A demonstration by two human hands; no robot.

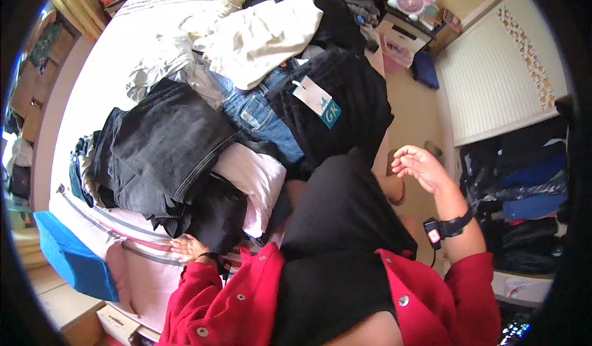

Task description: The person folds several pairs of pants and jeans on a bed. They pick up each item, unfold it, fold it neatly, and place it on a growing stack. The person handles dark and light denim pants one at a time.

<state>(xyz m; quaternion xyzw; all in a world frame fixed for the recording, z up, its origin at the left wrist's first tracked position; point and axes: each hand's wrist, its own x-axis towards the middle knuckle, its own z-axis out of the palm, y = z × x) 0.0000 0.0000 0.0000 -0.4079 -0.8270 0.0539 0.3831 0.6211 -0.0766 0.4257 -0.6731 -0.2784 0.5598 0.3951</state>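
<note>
Pic bright; white striped fabric bedspread (117, 56) blown out upper L (hardly any detail). Heavy fisheye bend + black vignette at rim; crumpled black cloth garment (217, 221) v. dark.

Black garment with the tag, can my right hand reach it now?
Probably yes: the right hand looks empty and close, and nothing visible stands between it and the black garment.

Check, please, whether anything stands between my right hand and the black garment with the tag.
Nothing visible does: the empty right hand is apart from the black garment, with only an open gap between them; the tag lies away from that side.
</note>
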